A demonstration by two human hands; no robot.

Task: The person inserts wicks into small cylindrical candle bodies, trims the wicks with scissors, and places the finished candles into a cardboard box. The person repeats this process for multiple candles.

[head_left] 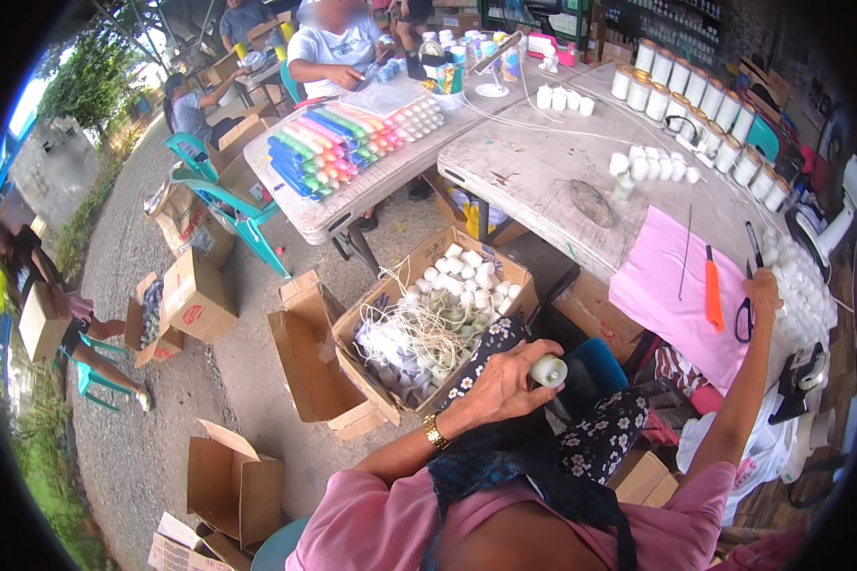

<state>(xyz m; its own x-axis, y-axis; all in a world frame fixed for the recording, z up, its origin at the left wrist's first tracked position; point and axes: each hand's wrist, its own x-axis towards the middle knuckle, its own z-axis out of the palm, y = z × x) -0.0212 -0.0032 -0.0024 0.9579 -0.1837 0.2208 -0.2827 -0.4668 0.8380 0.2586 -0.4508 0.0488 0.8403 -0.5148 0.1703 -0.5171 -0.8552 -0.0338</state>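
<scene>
My L hand (505, 381) is closed round a white candle (548, 370), long axis pointing right; R hand (765, 290) reaches w/ fingers on scissors (747, 309) atop pink cloth (671, 305); grip unclear.

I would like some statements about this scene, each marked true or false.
1. The left hand holds a white candle. True.
2. The right hand rests in the cardboard box. False: it reaches to the table, by the scissors.
3. An orange tool lies on a pink cloth. True.
4. The box is empty. False: it holds white candles and string.
5. The left wrist wears a gold bracelet. True.
</scene>
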